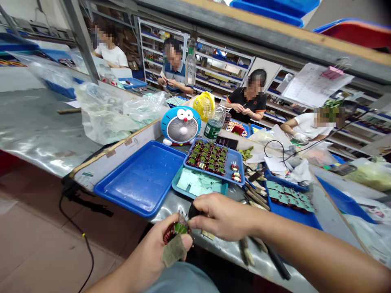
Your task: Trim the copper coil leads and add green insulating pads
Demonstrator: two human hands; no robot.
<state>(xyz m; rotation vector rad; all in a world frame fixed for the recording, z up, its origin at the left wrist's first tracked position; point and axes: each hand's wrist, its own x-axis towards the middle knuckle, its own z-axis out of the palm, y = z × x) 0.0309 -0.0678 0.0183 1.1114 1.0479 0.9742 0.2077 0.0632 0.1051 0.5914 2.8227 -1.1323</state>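
My left hand [159, 244] is closed around a toroidal coil [179, 231] wound with dark red copper wire. The coil has a green piece in its middle, and its wire leads point up. A greyish-green wrap covers part of the left thumb. Right beside the coil, my right hand [218, 215] is pinched at the leads. Something black [193, 211] shows at its fingertips; whether this is a tool or a finger cover cannot be made out. In front of the hands, a blue tray [236, 160] bears rows of similar coils [207, 156], and light green cards [198, 183] lie in a teal tray below it.
A large blue tray [137, 177] lies to the left. Behind stand a blue cartoon-faced fan [181, 125] and a plastic bottle [214, 123]. Tools [256, 195] and another tray [293, 213] with card-topped coils are at right. Several co-workers sit beyond; a shelf beam [244, 36] crosses overhead.
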